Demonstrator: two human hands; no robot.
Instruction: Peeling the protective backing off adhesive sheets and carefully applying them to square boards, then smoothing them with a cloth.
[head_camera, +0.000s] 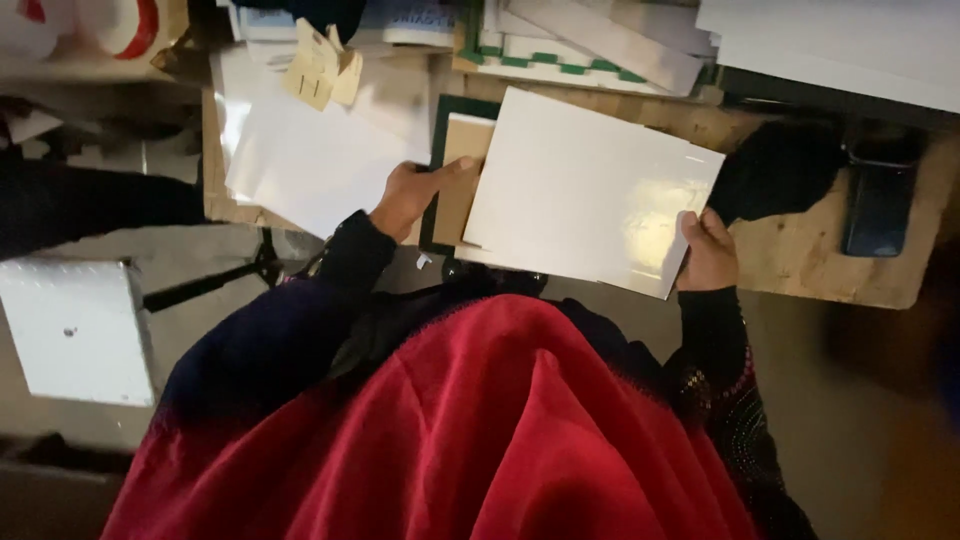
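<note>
My left hand (410, 195) pinches the brown card (462, 180) at nine o'clock and my right hand (708, 255) clamps the glossy white sheet (585, 190) at its four o'clock corner, so I should square edges gently over the wooden table (800, 255).

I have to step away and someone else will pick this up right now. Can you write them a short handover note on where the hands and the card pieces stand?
Left hand: thumb pressed on the brown card piece, which lies on a dark green board.
Right hand: grips the lower right corner of the glossy white sheet, which is lifted at a tilt over the wooden table and overlaps the brown piece.
Nearby: loose white sheets to the left, stacked white and green boards at the back, a dark phone at the right.
Done: white sheet in hand above the brown piece.
Left: sheet is not lying flat yet.
</note>
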